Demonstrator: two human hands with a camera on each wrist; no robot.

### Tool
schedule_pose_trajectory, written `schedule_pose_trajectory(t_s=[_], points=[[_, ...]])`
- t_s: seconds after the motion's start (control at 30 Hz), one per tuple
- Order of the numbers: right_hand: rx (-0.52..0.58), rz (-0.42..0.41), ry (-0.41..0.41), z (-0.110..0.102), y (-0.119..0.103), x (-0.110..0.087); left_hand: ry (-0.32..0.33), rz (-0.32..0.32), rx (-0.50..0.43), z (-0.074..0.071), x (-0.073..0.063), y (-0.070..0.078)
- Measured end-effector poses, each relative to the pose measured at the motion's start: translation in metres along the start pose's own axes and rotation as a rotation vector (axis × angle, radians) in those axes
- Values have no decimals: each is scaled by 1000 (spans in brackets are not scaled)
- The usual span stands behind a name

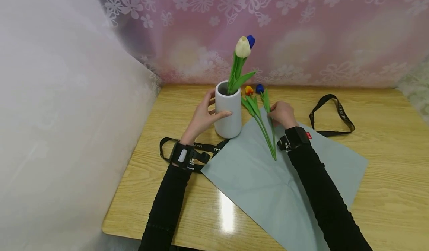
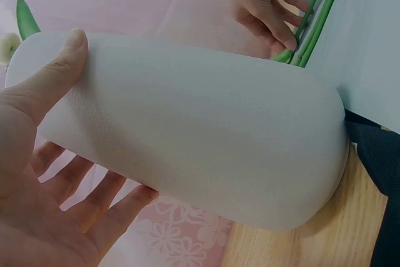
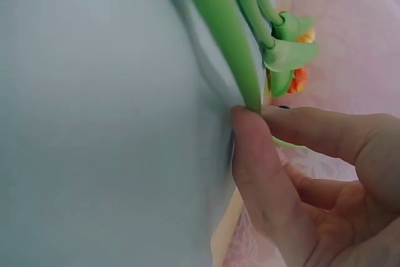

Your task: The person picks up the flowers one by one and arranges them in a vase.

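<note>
Wooden table [image 1: 368, 132]: upright vase [image 1: 228, 113] in left grip [image 1: 201, 118], right grip [image 1: 283, 114] on away-pointing stems [image 1: 268, 135].

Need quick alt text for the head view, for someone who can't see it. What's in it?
A person's left hand grips a white cylindrical vase holding a white tulip and a blue one, while the right hand touches two tulip stems lying on grey-green wrapping paper. All sit on a wooden table with black ribbon and a pink floral backdrop.
</note>
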State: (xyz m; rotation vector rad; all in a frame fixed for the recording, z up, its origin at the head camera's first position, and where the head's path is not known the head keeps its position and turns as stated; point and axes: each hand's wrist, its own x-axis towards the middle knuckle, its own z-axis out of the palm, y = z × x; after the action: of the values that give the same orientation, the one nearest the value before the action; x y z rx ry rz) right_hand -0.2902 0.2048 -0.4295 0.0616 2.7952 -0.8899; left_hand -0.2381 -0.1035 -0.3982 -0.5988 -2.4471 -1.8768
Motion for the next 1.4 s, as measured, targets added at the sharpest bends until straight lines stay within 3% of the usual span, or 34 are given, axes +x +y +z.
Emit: schedule_pose_trajectory(t_s=[0.5, 1.07, 1.4], points=[[87, 15, 50, 2, 1, -19, 0, -12, 20, 1, -2, 1], [223, 26, 70, -4, -14, -33, 2, -2, 10, 2, -1, 2], [259, -36, 113, -13, -21, -39, 7, 3, 6, 1, 0, 1]])
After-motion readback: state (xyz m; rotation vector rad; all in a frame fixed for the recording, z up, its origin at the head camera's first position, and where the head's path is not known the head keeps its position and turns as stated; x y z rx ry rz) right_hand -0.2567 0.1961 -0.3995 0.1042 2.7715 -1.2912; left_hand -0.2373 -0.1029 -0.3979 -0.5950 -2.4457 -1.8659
